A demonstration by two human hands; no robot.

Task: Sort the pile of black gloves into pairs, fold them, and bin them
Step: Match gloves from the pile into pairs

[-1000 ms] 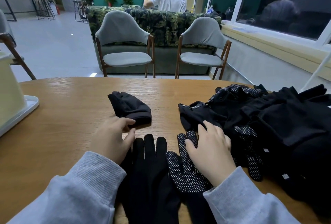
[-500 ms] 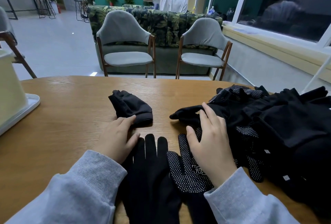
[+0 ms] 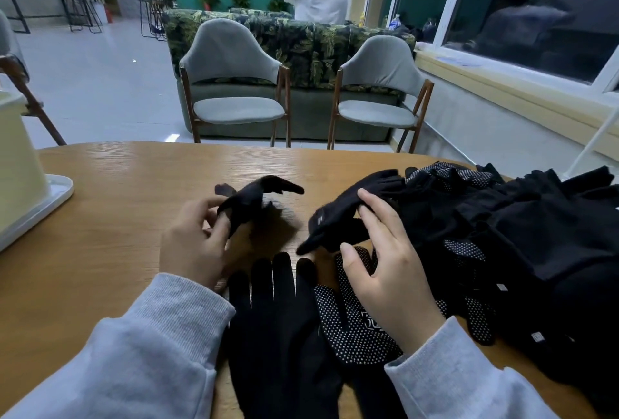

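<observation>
Each hand holds one black glove.
Our left hand pinches a limp glove; our right hand grips a second glove; soft cloth, so we take the cuffs.

A black glove is pinched by the left hand and held just above the wooden table. A second glove is gripped by the right hand at the left edge of the glove pile. A plain glove and a dotted glove are laid flat near the sleeves. A cream bin is seen at far left.
</observation>
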